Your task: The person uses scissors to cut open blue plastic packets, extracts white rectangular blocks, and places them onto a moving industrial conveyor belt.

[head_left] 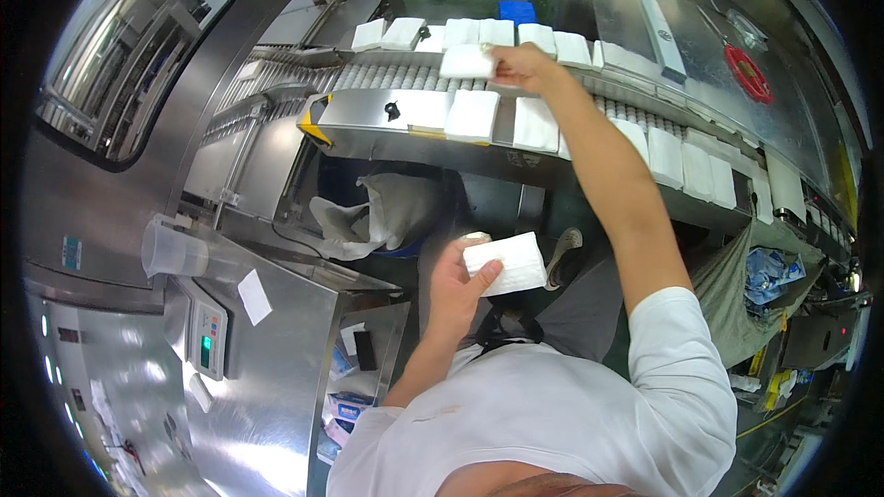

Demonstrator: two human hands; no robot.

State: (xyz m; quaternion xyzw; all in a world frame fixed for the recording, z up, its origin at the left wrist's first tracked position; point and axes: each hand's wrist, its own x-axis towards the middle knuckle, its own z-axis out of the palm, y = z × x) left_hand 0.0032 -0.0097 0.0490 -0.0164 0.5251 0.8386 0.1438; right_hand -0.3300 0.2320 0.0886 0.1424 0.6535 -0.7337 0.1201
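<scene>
My left hand (454, 287) is closed around a thick stack of folded white sheets (516, 267), held low in front of my body with the thumb on top. Stretched out over the roller conveyor (387, 76), my right hand (522, 68) grips the right end of another stack of folded white sheets (466, 63). More such stacks lie along both rails, among them a white stack (472, 115) on the near rail and a white stack (402, 34) on the far rail. A blue block (517, 12) stands behind the far row.
To the left, a steel table (267, 359) bears a digital scale (207, 331) and a clear plastic jug (175, 250). A bin with a pale liner (373, 216) sits under the conveyor. Red-handled scissors (748, 74) lie on the steel surface at far right. A grey cloth bag (737, 294) hangs at right.
</scene>
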